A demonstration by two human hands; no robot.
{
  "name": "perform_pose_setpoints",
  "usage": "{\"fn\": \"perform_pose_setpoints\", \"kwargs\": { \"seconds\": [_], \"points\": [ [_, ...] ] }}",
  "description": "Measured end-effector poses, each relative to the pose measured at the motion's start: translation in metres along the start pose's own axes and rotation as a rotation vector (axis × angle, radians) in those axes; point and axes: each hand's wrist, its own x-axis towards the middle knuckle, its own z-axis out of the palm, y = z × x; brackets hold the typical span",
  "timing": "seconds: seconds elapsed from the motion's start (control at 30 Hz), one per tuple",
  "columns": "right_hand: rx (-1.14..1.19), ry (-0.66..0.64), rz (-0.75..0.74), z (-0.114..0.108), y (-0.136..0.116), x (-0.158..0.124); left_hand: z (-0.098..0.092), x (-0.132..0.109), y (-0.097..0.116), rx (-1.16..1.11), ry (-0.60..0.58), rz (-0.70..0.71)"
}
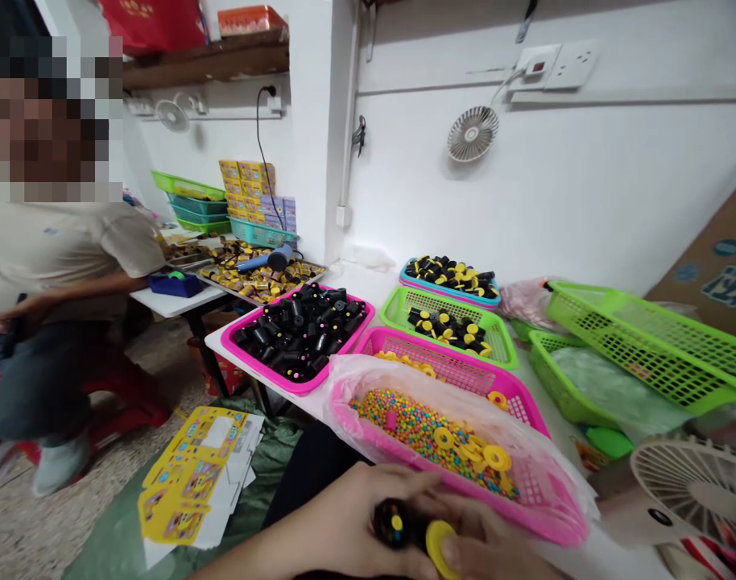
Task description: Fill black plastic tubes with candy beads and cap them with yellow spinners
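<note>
At the bottom of the head view, my left hand [349, 515] is closed around a small black plastic cylinder [383, 524], its open end showing something yellow and blue inside. My right hand [494, 544] pinches a yellow ring [441, 548] beside the cylinder; whether the two parts touch, I cannot tell. Just beyond my hands is a pink basket [561, 515] lined with clear plastic. Small multicoloured beads [404, 419] fill it, with several yellow rings [497, 457] lying on top.
A pink tray [299, 388] of black cylinders stands left. Green baskets [392, 306] and a blue tray [494, 304] hold yellow-capped pieces behind. A fan [694, 491] stands close on the right. Printed yellow card sheets [192, 475] lie lower left. A person [59, 258] sits at a neighbouring table.
</note>
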Motion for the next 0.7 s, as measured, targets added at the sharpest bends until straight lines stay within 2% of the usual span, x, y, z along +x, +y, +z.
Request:
{"fn": "perform_pose_setpoints", "kwargs": {
  "seconds": [0.1, 0.13, 0.23, 0.33, 0.4, 0.43, 0.5, 0.53, 0.6, 0.67, 0.7],
  "points": [
    [-0.173, 0.023, 0.044, -0.016, -0.045, 0.01, -0.011, -0.01, 0.004, 0.007, 0.121, -0.08],
    [-0.27, 0.072, 0.036, -0.025, -0.062, 0.016, -0.014, -0.013, 0.005, 0.028, 0.171, -0.1],
    [-0.597, 0.337, -0.001, -0.06, -0.107, 0.05, -0.018, -0.019, 0.002, 0.078, 0.261, -0.159],
    [-0.823, 0.716, -0.1, -0.097, -0.136, 0.096, -0.014, -0.021, -0.001, 0.087, 0.241, -0.215],
    [-0.889, 0.853, -0.146, -0.114, -0.149, 0.119, -0.01, -0.02, -0.002, 0.085, 0.214, -0.244],
    [-0.935, 0.869, -0.147, -0.119, -0.153, 0.125, -0.008, -0.02, -0.003, 0.083, 0.205, -0.255],
    [-1.036, 0.818, -0.122, -0.12, -0.158, 0.124, -0.007, -0.02, -0.004, 0.081, 0.205, -0.276],
    [-1.066, 0.743, -0.096, -0.117, -0.157, 0.116, -0.008, -0.02, -0.004, 0.077, 0.212, -0.283],
    [-1.061, 0.493, 0.01, -0.108, -0.146, 0.092, -0.011, -0.021, -0.007, 0.07, 0.233, -0.285],
    [-1.043, 0.127, 0.21, -0.1, -0.124, 0.063, -0.014, -0.021, -0.01, 0.069, 0.256, -0.273],
    [-1.095, 0.052, 0.244, -0.098, -0.11, 0.05, -0.016, -0.021, -0.011, 0.069, 0.263, -0.258]
  ]
}}
